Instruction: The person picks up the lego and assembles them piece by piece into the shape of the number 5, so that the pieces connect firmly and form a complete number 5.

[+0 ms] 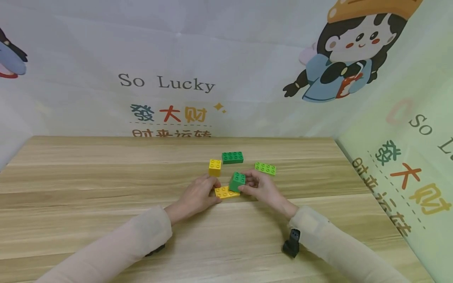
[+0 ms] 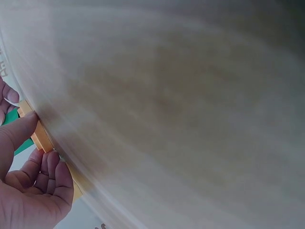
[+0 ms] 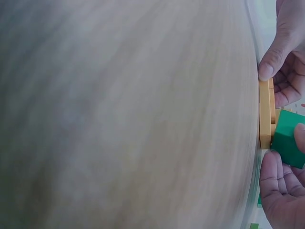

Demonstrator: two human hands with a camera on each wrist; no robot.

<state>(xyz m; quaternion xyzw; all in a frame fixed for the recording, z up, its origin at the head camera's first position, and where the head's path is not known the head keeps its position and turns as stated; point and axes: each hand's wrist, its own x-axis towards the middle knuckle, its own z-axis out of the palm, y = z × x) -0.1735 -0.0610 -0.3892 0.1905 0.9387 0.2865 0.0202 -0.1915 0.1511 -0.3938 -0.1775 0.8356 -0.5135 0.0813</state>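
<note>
Hidden: the held green block point(image 1: 237, 182) covers the right end of the flat yellow block point(image 1: 221, 193); both wrist views crop the scene at their side edges.
Hard to tell: the held green block leans with its low corner at the studs; whether it sits on them I can't say for sure.
Left grip: the left hand point(image 1: 196, 195) pinches the flat yellow block's left end between thumb and fingers.
Right grip: the right hand point(image 1: 264, 190) pinches the held green block between thumb and fingers.
Block count: five; two yellow, three green.
Other three: a tall yellow block point(image 1: 214, 168) just beyond the left hand, a dark green block point(image 1: 232, 158) farther back, a light green block point(image 1: 265, 168) just behind the right hand.
Desk room: the wooden desk point(image 1: 88, 173) spreads wide on both sides; a strip separates the blocks from its far edge.
</note>
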